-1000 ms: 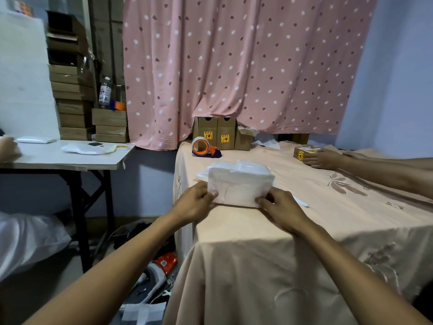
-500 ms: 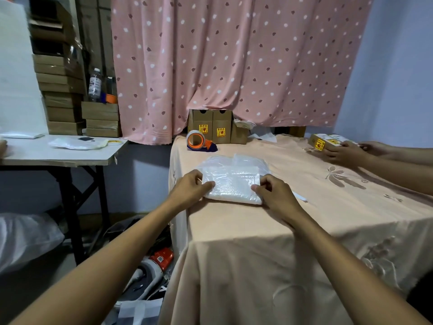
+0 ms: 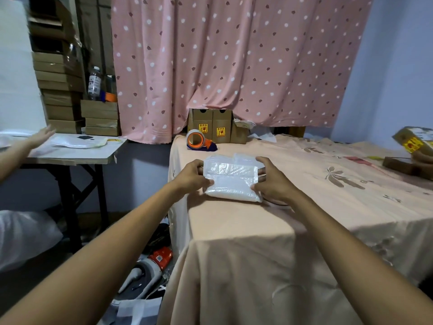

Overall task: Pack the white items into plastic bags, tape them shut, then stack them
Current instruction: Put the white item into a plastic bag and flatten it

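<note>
Two hands hold a bagged white packet (image 3: 230, 179) that lies on the table's peach cloth (image 3: 234, 231), near its left edge. The left hand (image 3: 192, 177) grips the packet's left side and the right hand (image 3: 273, 181) its right side, thumbs on top. A tape dispenser (image 3: 199, 141) sits behind, apart.
</note>
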